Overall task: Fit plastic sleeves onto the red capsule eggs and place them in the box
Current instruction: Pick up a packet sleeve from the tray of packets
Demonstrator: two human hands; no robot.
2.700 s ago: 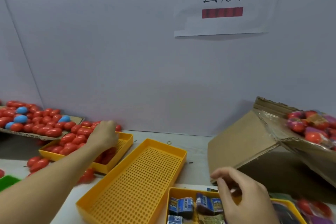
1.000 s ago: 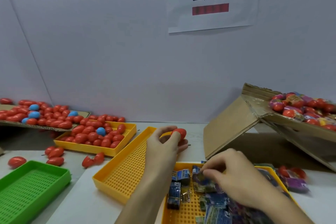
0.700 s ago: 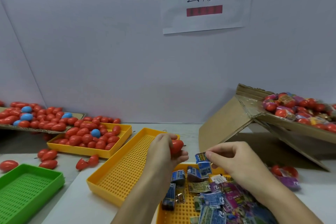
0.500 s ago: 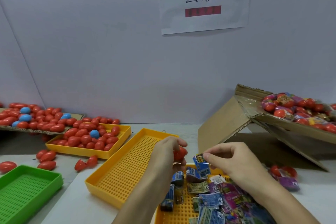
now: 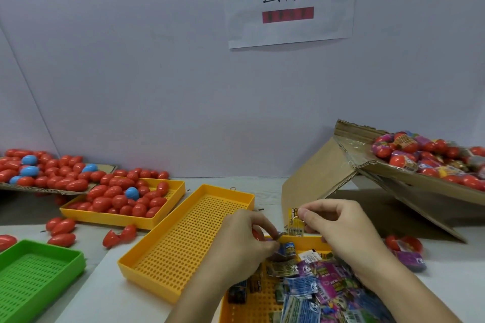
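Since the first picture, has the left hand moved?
Yes. It was over the tray of red eggs at the left; now the left hand holds a red egg beside the empty yellow tray, near the right hand.

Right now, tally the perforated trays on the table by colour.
Yellow trays: 3
Green tray: 1
Total: 4
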